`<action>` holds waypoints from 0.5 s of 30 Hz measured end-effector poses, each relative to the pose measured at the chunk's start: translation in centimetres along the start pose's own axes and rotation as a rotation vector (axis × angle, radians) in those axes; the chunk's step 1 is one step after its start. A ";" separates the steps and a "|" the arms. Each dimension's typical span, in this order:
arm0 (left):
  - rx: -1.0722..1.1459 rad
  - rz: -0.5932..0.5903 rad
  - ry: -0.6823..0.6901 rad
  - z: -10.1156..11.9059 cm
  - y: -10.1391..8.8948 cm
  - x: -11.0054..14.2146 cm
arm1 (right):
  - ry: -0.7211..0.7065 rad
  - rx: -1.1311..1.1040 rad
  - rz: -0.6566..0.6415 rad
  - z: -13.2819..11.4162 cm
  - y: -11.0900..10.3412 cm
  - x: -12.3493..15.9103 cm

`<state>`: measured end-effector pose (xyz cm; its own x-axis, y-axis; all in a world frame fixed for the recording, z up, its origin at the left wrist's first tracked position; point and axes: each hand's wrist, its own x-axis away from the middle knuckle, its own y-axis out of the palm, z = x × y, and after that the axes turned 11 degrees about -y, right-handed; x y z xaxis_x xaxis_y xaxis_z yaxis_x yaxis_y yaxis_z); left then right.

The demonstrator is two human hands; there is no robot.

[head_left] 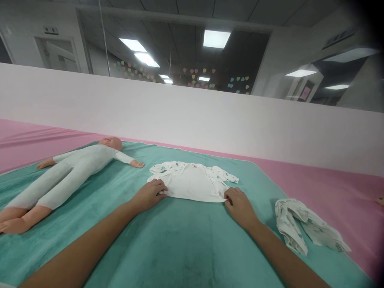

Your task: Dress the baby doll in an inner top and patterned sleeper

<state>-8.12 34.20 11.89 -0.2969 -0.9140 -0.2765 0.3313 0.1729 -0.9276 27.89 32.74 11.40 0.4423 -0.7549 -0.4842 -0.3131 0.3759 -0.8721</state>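
A small white baby shirt (193,183) lies spread on the teal blanket (186,240), its patterned sleeves stretched to either side and its neck facing away from me. My left hand (152,195) pinches the shirt's lower left corner. At the lower right corner, the fingers of my right hand (239,204) are closed on the hem. To the left, a baby doll (84,160) in a white bodysuit lies on its back, one arm reaching toward the shirt. Crumpled patterned baby pants (306,224) rest to the right of my right forearm.
The teal blanket lies over a pink cover (300,184). Behind it runs a low white wall (180,116), topped by a glass pane (180,52) with heart-shaped stickers. Part of something skin-coloured (380,200) shows at the far right edge.
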 end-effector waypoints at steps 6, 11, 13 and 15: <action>-0.147 0.040 0.040 0.1 0.7 -0.4 | -0.033 -0.033 0.011 0.1 0.2 0.1; -0.148 0.082 0.032 0.3 0.6 -0.3 | -0.038 -0.042 -0.008 0.3 0.6 0.1; -0.117 0.093 0.018 0.5 0.4 -0.2 | -0.047 -0.035 -0.015 0.5 0.7 0.3; -0.098 0.104 0.009 0.7 0.2 -0.1 | -0.053 -0.023 -0.029 0.5 0.7 0.4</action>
<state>-7.35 34.08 11.88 -0.2736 -0.8859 -0.3745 0.2720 0.3022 -0.9136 28.30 32.98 10.59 0.4948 -0.7358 -0.4624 -0.3185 0.3415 -0.8843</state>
